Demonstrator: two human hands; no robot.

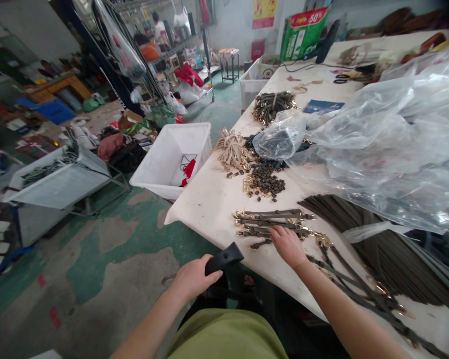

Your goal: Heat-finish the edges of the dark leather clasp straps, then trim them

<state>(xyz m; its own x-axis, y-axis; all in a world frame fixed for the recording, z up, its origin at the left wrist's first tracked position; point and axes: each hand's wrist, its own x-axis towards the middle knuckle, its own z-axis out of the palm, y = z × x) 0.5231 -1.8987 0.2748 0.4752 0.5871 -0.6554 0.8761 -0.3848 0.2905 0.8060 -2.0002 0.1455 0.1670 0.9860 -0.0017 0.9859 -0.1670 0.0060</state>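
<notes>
My left hand (pixel 192 279) is closed round a black tool handle (pixel 224 258) held just off the near edge of the white table (pixel 205 199). My right hand (pixel 287 245) lies on the table with its fingers resting on a small row of dark straps with gold clasps (pixel 271 223); the fingers look loosely spread. More long dark straps (pixel 359 284) trail along the table edge under my right forearm. A heap of small dark pieces with gold fittings (pixel 265 182) lies beyond the row.
Large clear plastic bags (pixel 381 144) cover the table's right side, over a stack of dark strips (pixel 392 249). A bundle of tan straps (pixel 233 148) and another dark bundle (pixel 273 104) lie farther back. White bins (pixel 172 159) stand on the green floor at left. A person stands far off.
</notes>
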